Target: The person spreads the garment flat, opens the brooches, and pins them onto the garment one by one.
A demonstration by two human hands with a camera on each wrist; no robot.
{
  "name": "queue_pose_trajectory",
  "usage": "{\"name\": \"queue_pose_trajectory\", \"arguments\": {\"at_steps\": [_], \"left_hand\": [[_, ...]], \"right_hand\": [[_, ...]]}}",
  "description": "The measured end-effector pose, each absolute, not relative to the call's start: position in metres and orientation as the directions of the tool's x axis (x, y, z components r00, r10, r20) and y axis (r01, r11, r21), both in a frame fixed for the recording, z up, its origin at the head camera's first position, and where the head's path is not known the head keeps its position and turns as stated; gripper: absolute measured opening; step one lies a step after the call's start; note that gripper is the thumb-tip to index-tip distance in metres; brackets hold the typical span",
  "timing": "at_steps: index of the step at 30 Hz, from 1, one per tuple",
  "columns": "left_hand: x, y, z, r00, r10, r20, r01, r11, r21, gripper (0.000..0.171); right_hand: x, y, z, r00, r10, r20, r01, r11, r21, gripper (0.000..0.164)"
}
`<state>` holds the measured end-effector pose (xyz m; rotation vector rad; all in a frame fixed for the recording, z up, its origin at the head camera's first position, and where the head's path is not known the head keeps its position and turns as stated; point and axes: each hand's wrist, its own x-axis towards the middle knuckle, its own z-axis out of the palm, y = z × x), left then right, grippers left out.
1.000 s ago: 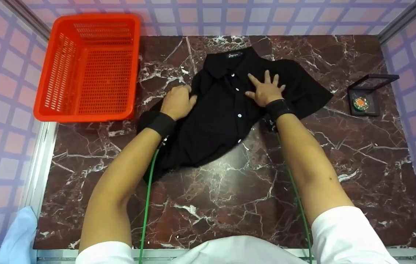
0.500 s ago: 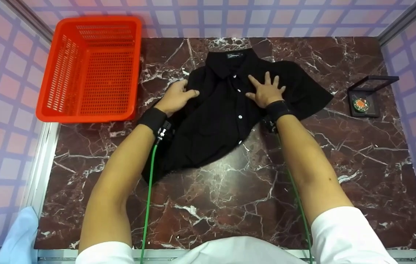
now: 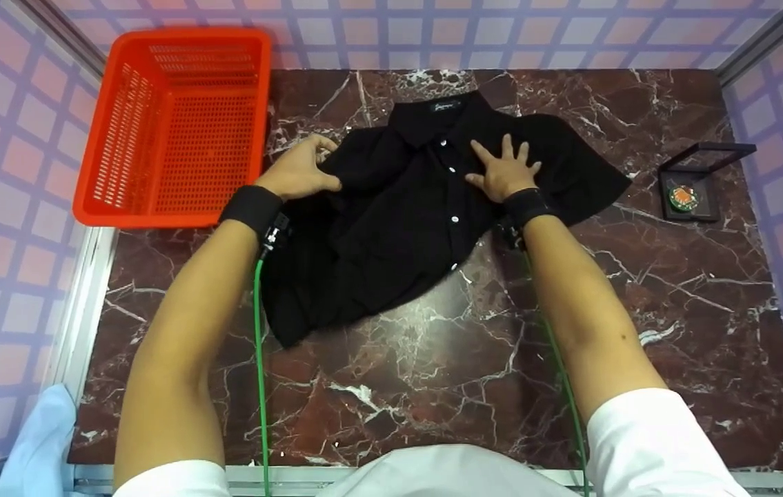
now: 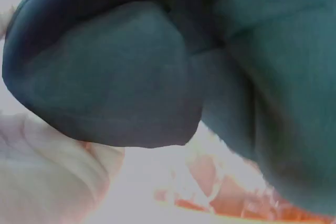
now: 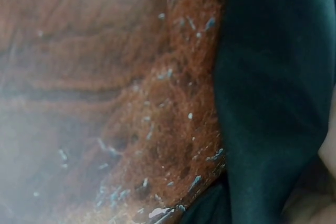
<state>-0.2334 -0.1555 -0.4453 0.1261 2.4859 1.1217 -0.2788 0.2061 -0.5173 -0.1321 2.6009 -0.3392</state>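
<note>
A black short-sleeved button-up shirt (image 3: 405,214) lies on the marble-patterned tabletop, collar toward the back wall and white buttons down its front. My left hand (image 3: 300,169) pinches the edge of its left-side sleeve between thumb and fingers. In the left wrist view the sleeve (image 4: 121,77) hangs open at its end beside the palm (image 4: 47,166). My right hand (image 3: 503,172) rests spread on the shirt's chest, right of the button line. The right wrist view has mostly tabletop and a fold of the dark cloth (image 5: 273,98), with a bit of hand at the right edge.
At the back left stands a red plastic basket (image 3: 263,138) with slotted walls, close to my left hand. A small black open frame (image 3: 708,162) holding a green and orange disc (image 3: 683,198) sits at the right. Light blue cloth (image 3: 36,442) hangs at the front left corner.
My left hand has moved left, drawing the sleeve out toward the basket, and the shirt's left side has spread out. My right hand has stayed in place.
</note>
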Motion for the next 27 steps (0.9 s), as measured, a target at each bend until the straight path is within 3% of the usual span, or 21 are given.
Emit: {"name": "queue_pose_trajectory", "arguments": {"at_steps": [9, 16, 23, 27], "left_hand": [[-0.237, -0.165, -0.43, -0.919, 0.248, -0.307, 0.005, 0.785, 0.62, 0.064], [-0.241, -0.173, -0.426, -0.952, 0.251, -0.177, 0.118, 0.829, 0.546, 0.041], [-0.245, -0.179, -0.423, -0.978, 0.183, -0.102, 0.108, 0.86, 0.499, 0.02], [-0.249, -0.18, -0.423, -0.987, 0.149, -0.061, 0.109, 0.897, 0.428, 0.017]], "right_hand": [[-0.279, 0.216, -0.517, -0.866, -0.182, -0.466, -0.055, 0.96, -0.274, 0.071], [-0.282, 0.218, -0.517, -0.858, -0.186, -0.478, -0.063, 0.963, -0.262, 0.071], [-0.282, 0.221, -0.518, -0.862, -0.195, -0.468, -0.071, 0.96, -0.27, 0.071], [-0.282, 0.222, -0.518, -0.864, -0.199, -0.462, -0.073, 0.959, -0.275, 0.071]]}}
